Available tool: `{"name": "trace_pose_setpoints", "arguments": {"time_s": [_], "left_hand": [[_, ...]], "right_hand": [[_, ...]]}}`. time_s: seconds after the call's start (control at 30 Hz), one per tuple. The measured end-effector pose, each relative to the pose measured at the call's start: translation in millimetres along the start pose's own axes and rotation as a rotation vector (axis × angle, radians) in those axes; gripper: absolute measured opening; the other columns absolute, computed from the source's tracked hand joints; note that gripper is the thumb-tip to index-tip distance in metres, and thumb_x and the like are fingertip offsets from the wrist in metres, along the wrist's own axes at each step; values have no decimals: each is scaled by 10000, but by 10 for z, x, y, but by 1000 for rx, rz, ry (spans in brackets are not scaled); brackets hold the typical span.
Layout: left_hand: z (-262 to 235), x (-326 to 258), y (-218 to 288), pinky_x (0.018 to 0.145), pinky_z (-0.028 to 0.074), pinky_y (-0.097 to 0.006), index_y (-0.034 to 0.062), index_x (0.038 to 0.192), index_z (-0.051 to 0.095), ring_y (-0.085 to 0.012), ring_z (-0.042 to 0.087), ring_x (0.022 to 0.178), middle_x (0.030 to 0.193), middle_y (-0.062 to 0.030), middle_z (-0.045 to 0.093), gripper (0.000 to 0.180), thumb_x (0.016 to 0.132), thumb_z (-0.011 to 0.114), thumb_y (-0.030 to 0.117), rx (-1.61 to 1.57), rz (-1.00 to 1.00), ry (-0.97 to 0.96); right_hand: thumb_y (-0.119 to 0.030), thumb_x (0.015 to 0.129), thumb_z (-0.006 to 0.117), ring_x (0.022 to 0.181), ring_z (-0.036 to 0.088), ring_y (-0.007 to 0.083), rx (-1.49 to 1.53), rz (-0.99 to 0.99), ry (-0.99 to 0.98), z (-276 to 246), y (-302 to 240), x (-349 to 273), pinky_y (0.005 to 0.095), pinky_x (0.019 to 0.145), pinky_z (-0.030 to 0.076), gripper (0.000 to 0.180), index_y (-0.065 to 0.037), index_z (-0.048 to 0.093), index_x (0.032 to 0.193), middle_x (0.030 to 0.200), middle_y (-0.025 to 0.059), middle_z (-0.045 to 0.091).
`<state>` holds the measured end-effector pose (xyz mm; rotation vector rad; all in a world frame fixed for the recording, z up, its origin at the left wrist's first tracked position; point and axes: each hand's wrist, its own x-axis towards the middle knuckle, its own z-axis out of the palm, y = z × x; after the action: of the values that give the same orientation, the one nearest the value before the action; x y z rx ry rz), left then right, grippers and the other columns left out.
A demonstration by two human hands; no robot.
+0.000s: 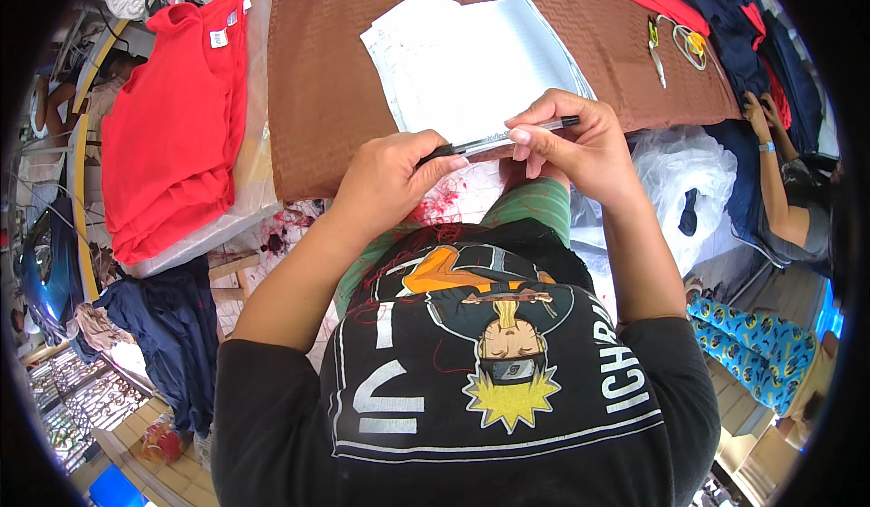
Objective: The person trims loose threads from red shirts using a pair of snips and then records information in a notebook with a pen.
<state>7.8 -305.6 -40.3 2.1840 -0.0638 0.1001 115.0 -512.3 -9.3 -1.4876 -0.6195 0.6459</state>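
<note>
Hands shared one pen [497, 140]: left hand [385, 181] pinched its dark end, right hand [580, 144] closed fingers on the capped end, long axis running crosswise between both grips, just short of the open notebook [471, 63] on the worktop [317, 81].

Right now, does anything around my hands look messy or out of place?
Yes: loose red threads lie scattered on the pale surface below the brown cloth, beside your left hand. The pen between both hands looks fine.
</note>
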Motion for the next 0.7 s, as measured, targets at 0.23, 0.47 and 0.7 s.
{"name": "trace_pose_setpoints", "arguments": {"time_s": [0.23, 0.47, 0.7], "left_hand": [[-108, 344, -100, 594, 452, -385, 25, 890, 646, -242, 615, 630, 692, -175, 595, 260, 847, 670, 281, 261, 81, -166], [-494, 2034, -470, 889, 458, -355, 0, 1117, 637, -308, 623, 1020, 1065, -189, 663, 615, 905, 488, 557, 302, -121, 96], [-219, 2286, -895, 832, 479, -328, 30, 1059, 682, -212, 649, 886, 991, -107, 696, 466, 781, 726, 402, 287, -381, -308]], "right_hand": [[-88, 883, 645, 611, 579, 69, -198, 114, 38, -181, 87, 120, 202, 538, 479, 112, 3, 686, 936, 724, 37, 625], [-87, 960, 482, 633, 550, 78, -12, -87, 438, -263, 531, 552, 215, 604, 459, 293, -20, 572, 1230, 765, 7, 598], [-70, 927, 466, 612, 560, 123, -489, -77, 487, -240, 771, 1007, 269, 588, 450, 342, -25, 520, 1262, 776, 64, 632]]}}
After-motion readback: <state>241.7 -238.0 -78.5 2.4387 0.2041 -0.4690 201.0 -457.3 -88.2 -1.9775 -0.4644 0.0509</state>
